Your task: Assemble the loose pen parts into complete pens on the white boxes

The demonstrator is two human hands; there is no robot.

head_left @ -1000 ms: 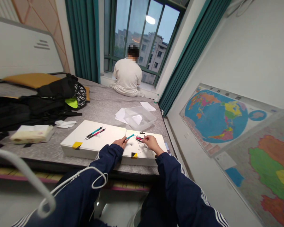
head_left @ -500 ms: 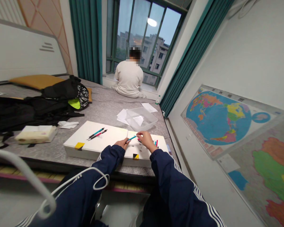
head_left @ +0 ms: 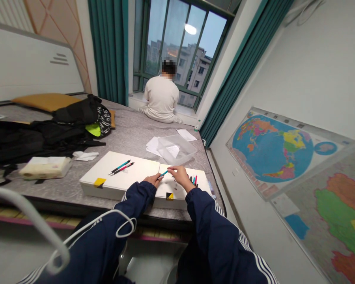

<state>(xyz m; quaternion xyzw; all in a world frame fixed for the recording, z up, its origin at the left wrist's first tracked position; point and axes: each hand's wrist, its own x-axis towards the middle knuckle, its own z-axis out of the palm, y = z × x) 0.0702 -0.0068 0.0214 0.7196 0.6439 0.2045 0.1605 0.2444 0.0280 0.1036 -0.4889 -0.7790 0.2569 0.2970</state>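
Observation:
Above the right white box [head_left: 162, 192], my left hand [head_left: 154, 180] is closed on a blue pen part [head_left: 164, 173]. My right hand [head_left: 179, 175] pinches at the upper end of that blue part; whether it holds a separate small piece is too small to tell. Several pen parts in red, blue and black [head_left: 194, 180] lie just right of my right hand, partly hidden by it. On the left white box [head_left: 118, 184] a blue pen [head_left: 120, 167] and a red pen [head_left: 122, 169] lie side by side.
Behind the boxes is a clear plastic bin [head_left: 180, 152] beside white papers [head_left: 152, 146]. A tissue pack [head_left: 45, 167] and black bags [head_left: 41, 138] lie at left. A person [head_left: 161, 96] sits by the window. A white cable [head_left: 106, 215] loops over my left sleeve.
My right hand has moved slightly left, onto the end of the blue pen part. More of the loose parts at its right now show. My left hand is nearly still.

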